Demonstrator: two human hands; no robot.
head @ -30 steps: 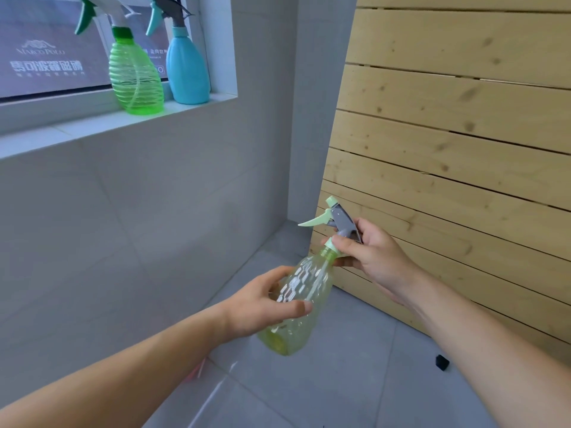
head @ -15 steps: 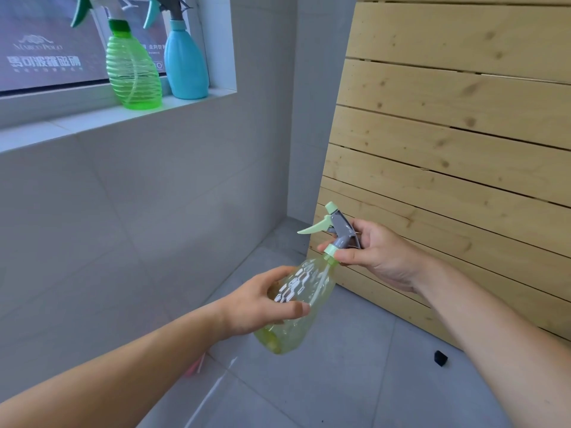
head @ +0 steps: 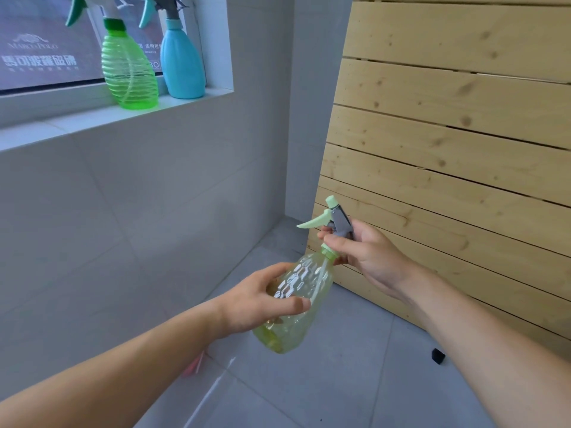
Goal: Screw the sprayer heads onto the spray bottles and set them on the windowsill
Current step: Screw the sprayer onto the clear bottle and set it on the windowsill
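A pale yellow-green clear spray bottle is held tilted in front of me, neck pointing up and right. My left hand grips its body from the left. My right hand pinches the light-green collar at the neck, just below the grey and mint sprayer head that sits on the bottle. On the white windowsill at upper left stand a ribbed green spray bottle and a light-blue spray bottle, both with sprayer heads on.
A slatted wooden panel leans against the wall on the right. Grey tiled wall and floor surround me. A small black object lies on the floor by the panel. Something pink shows under my left forearm.
The bottle and both hands have stayed almost in place. My right hand's fingers have shifted slightly round the collar, and the view has dipped a little.
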